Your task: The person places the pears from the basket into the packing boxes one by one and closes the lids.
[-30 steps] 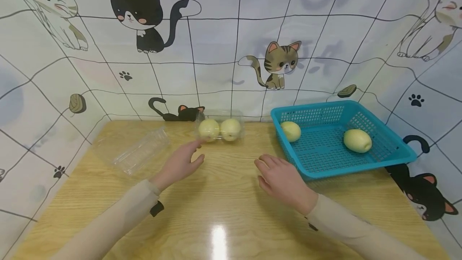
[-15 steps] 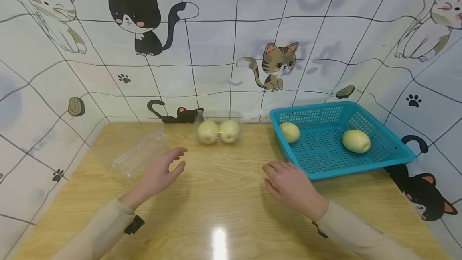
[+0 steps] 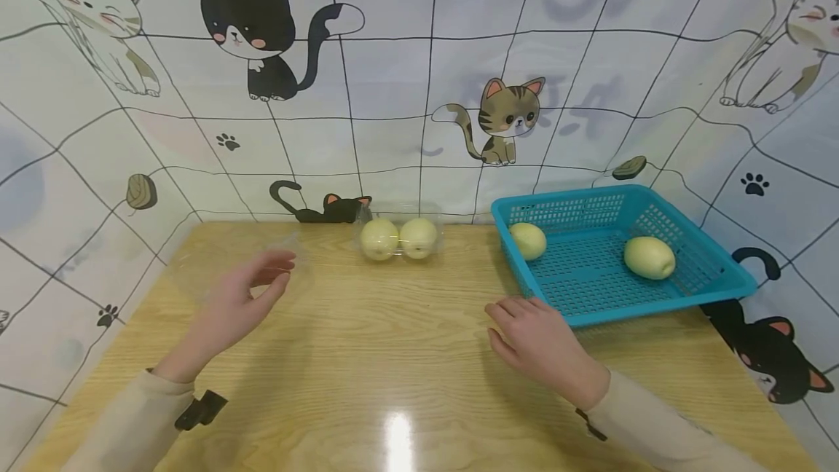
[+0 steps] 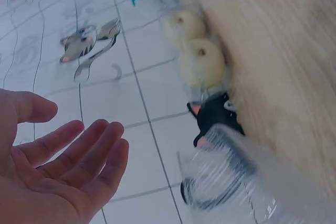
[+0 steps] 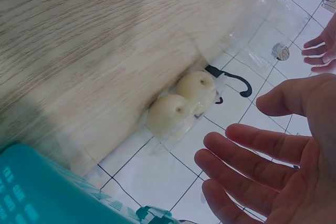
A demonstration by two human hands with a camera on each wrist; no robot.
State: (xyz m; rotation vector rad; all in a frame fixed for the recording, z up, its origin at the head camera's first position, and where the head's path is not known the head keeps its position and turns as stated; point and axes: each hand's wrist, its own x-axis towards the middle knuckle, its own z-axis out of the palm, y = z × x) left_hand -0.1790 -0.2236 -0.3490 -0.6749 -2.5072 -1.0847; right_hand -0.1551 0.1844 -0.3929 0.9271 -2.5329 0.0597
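My left hand (image 3: 237, 304) is over the left side of the table, above a clear plastic box (image 4: 231, 177) that it mostly hides in the head view. Its fingers are loosely bent and hold nothing. Near the front left corner of the blue basket (image 3: 629, 312), my right hand (image 3: 540, 341) hovers with relaxed fingers, also holding nothing. Against the back wall, two pale yellow fruits (image 3: 418, 237) sit side by side in another clear plastic box (image 5: 181, 132). One similar fruit (image 3: 527, 241) lies at the basket's left side, and another (image 3: 649, 258) lies toward its right.
A wooden table (image 3: 393, 341) fills the lower view, with a bright light reflection near its front. Cloth walls (image 3: 393, 79) with cat drawings close it in at the back and sides.
My left hand has moved left and toward me, away from the boxed fruits and over the other box. My right hand has shifted slightly right and nearer. The fruits and basket stay put.
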